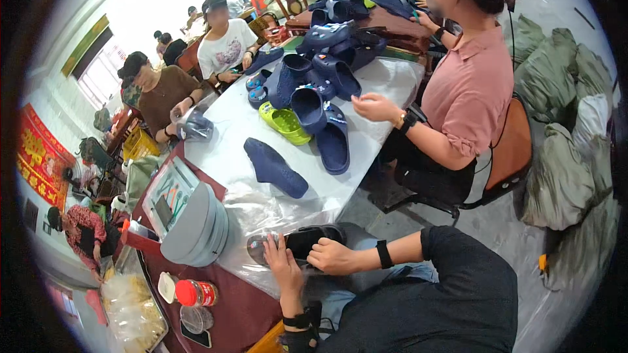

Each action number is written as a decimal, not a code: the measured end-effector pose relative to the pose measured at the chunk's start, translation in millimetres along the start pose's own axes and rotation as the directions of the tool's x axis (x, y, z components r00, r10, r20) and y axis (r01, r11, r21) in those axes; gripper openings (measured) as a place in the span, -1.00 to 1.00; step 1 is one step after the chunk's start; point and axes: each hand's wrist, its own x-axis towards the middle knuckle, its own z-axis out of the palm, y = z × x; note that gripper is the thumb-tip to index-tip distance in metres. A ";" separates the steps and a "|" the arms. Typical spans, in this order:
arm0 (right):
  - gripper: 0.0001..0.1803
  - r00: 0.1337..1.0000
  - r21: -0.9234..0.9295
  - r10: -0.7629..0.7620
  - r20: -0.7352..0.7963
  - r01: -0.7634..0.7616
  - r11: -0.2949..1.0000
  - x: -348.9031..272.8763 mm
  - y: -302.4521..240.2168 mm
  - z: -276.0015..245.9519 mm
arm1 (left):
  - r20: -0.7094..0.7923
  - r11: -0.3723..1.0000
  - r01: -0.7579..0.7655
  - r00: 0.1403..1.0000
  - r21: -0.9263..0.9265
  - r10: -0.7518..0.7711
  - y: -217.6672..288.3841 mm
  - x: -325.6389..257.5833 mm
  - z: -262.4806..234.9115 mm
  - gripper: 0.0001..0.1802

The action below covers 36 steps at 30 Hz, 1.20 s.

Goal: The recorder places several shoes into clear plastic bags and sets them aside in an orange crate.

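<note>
A dark clog (314,231) lies sideways at the near edge of the table, its toe to the left and partly under my fingers. My left hand (282,264) rests on the toe end with its fingers stretched out. My right hand (330,256) is closed, its curled fingers pressed to the clog near its opening; exactly what they pinch is hidden. Just beyond lies a single navy clog (275,167) on the white tabletop. Farther back is a heap of navy clogs (307,85) with a lime green clog (285,124) among them.
A round grey container (199,229) with a tray of small tools stands left of my hands. Near it are a red-lidded jar (195,293) and a phone (196,337). A co-worker in pink (468,91) sits right; others sit beyond the table. Green sacks (559,176) line the right.
</note>
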 end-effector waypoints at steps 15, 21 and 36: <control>-0.79 0.989 0.059 -0.141 0.041 0.138 0.989 37.6 14.5 69.5 | 0.020 0.984 0.001 1.000 0.179 -0.005 -10.0 -11.4 4.6 -0.55; -0.68 0.983 0.001 -0.083 0.162 0.084 0.996 32.6 18.6 93.8 | -0.041 0.981 -0.031 0.998 0.190 0.039 -21.5 -22.0 12.4 -0.46; -0.24 0.938 0.341 -0.211 0.276 0.109 0.934 14.1 41.8 21.7 | -0.154 0.900 0.279 0.959 0.335 -0.239 -33.1 -52.3 32.3 -0.34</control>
